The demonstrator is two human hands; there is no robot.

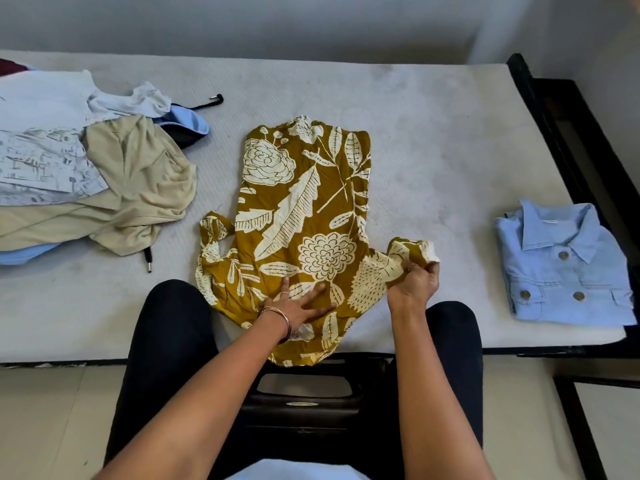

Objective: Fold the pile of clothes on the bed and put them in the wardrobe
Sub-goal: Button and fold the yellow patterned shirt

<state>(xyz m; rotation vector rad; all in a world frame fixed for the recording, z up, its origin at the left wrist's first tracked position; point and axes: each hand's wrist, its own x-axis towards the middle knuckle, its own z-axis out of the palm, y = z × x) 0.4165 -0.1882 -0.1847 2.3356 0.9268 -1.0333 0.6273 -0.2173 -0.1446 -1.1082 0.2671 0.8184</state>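
Garment in work: mustard floral garment (304, 216), spread flat on the white mattress (433, 140), near edge draped over the mattress side toward the knees.
Left hand (298, 308): fingers straight and spread, pressed flat on the lower middle of the floral cloth; bangles (278, 322) at the wrist.
Left fingertips: pointing up and to the right across the print, cloth directly beneath them, nothing gripped.
Right hand (415, 282): fingers curled, pinching the right sleeve (405, 252) of the same garment, bunched and lifted slightly off the mattress.
Sleeve relative to fingers: fabric fold rising just above the curled fingers, a pale edge showing past them to the right.
Opposite sleeve: lying loose on the mattress at the garment's left, well apart from either hand.
Unfolded pile (86, 174): beige, white, printed and blue clothes heaped at the left of the mattress.
Folded piece: light blue button shirt (568, 265), folded, near the right edge of the mattress.
Seat: black stool (304, 407) between the dark-trousered knees, close against the bed.
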